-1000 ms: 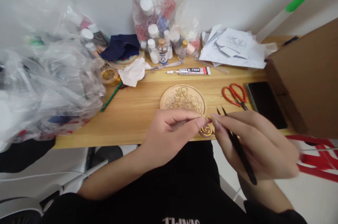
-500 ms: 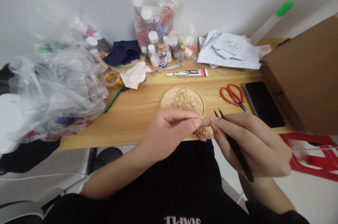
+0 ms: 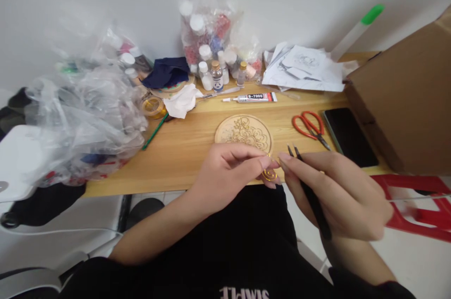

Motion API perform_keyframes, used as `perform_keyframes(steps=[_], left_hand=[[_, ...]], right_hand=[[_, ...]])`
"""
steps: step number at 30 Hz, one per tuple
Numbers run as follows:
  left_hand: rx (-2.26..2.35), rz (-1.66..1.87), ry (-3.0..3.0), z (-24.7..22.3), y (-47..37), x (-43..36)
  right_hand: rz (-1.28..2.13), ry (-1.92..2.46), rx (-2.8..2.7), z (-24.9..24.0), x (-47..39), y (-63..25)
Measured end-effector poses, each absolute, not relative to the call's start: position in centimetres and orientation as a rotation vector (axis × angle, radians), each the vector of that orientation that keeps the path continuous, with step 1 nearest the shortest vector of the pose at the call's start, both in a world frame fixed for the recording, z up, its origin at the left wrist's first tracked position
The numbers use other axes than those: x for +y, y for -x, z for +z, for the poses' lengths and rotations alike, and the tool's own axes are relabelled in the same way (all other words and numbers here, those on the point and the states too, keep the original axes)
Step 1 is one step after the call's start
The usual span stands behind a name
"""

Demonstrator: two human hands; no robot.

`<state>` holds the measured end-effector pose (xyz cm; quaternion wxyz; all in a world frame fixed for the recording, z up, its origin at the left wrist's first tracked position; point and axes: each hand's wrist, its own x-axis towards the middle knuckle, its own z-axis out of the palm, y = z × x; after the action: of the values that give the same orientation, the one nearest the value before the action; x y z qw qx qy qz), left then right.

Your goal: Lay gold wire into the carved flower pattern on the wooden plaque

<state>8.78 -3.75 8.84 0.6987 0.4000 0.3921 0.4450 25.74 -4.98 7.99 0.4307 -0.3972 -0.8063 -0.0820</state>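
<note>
Gold wire (image 3: 270, 175), bent into a spiral, is pinched between the thumb and fingers of my left hand (image 3: 232, 172). My right hand (image 3: 338, 191) is closed around black tweezers (image 3: 312, 198), their points up and to the left. Its thumb and forefinger meet close to the wire's end; whether they pinch the wire too is hard to see. Just beyond my hands lies a round wooden board (image 3: 244, 132) with a flower outline, part of it laid in gold wire. My left fingers overlap its near edge in the view.
Red-handled pliers (image 3: 310, 127), a phone (image 3: 350, 137) and a cardboard box (image 3: 405, 97) are on the right. A B-7000 glue tube (image 3: 250, 97), small bottles (image 3: 217, 75) and papers (image 3: 303, 67) line the back. Plastic bags (image 3: 88, 120) and a roll of gold wire (image 3: 153, 107) sit left.
The camera view has shifted slightly. My right hand and the tweezers have turned a little, the tweezers standing a bit steeper. My left hand keeps the same pinch on the gold wire.
</note>
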Motion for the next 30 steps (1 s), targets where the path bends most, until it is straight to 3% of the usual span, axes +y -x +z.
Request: perform_keyframes(steps=[30], left_hand=[[0.702,0.957,-0.831,8.6,-9.1,-6.2]], right_hand=[[-0.253,0.958,-1.783,7.6,-6.0,-25.1]])
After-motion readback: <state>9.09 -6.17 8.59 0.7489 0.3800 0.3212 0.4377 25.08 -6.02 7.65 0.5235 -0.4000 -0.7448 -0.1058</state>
